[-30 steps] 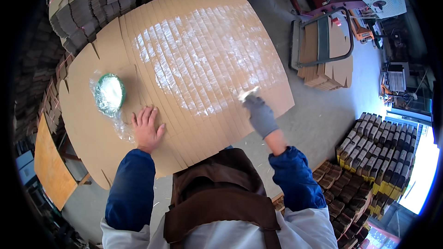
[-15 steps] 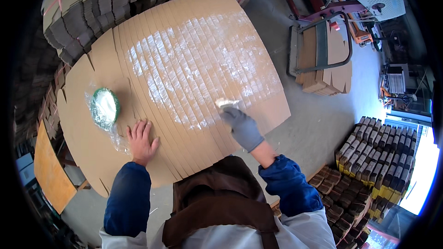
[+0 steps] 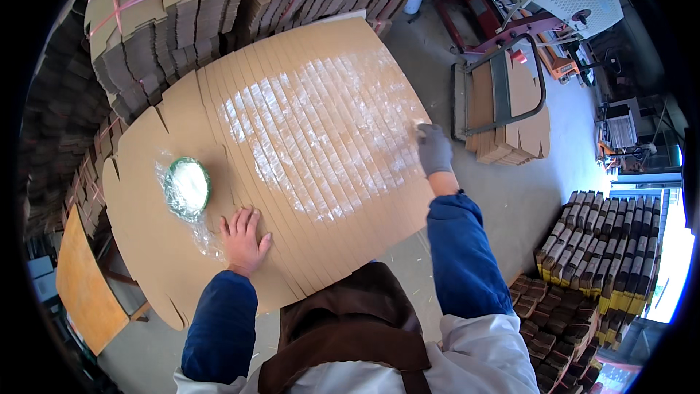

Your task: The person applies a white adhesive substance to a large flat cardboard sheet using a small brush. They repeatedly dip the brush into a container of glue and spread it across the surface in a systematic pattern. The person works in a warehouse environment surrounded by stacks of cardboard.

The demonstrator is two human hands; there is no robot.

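Overlapping brown cardboard sheets (image 3: 157, 263) lie fanned out in front of me, their staggered edges streaked with wet white paste (image 3: 321, 131). My left hand (image 3: 246, 239), bare, rests flat on the sheets with its fingers spread. Close beyond it stands a round green-rimmed bowl (image 3: 191, 186) of white paste, with crumpled clear plastic film around its left side. My right hand (image 3: 436, 149), in a grey glove, is closed at the right edge of the pasted area. It grips a pale-bristled brush, which the glove now mostly hides.
Tied stacks of cardboard (image 3: 164, 22) rise behind the sheets. At the right, a flat cart (image 3: 503, 95) carries more cardboard, with a red machine (image 3: 503, 29) beyond. Bundled stacks (image 3: 598, 248) stand at the lower right, and a wooden board (image 3: 87, 277) at the left.
My right hand has swept with the brush to the right and away from me, to the pasted area's right edge. My left hand stays flat on the cardboard. The whole view has shifted slightly.
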